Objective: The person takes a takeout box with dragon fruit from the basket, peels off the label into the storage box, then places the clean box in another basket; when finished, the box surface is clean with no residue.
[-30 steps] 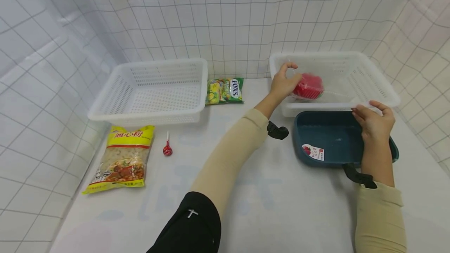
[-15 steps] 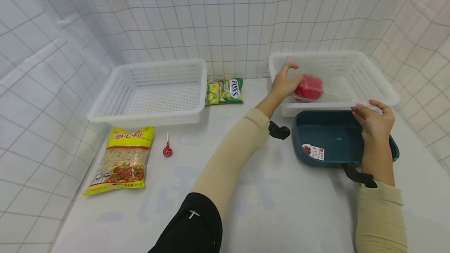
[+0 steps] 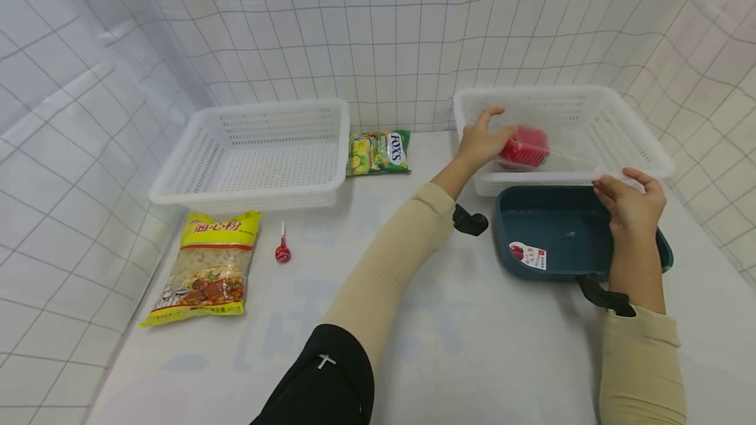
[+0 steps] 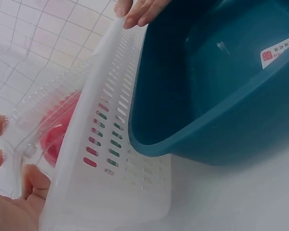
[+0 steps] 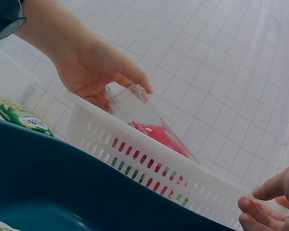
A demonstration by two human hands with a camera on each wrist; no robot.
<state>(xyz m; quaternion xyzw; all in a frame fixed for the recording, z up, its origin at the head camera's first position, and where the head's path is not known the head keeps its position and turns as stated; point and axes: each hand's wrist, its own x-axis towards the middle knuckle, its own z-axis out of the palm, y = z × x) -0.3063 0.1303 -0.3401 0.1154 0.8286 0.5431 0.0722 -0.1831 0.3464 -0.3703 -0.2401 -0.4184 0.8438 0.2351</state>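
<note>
My left hand reaches over the left end of the right-hand white basket. Its thumb and fingers grip one end of a clear plastic box, which sits tilted inside. Something red shows through the plastic; its kind is unclear. At the basket's front rim my right hand pinches the edge between thumb and fingers, as the left wrist view also shows. Below that hand and forearm stands a dark teal basin with a white label, close against the basket's front wall.
A second white basket stands at the left. Between the baskets lies a green Fox's candy bag. A yellow pasta bag and a red lollipop lie nearer on the table. White grid-patterned cloth walls rise behind and at the sides.
The clear box with the red contents has shifted slightly to the right in the basket, and my left hand has moved with it. My right hand has kept its place on the rim.
</note>
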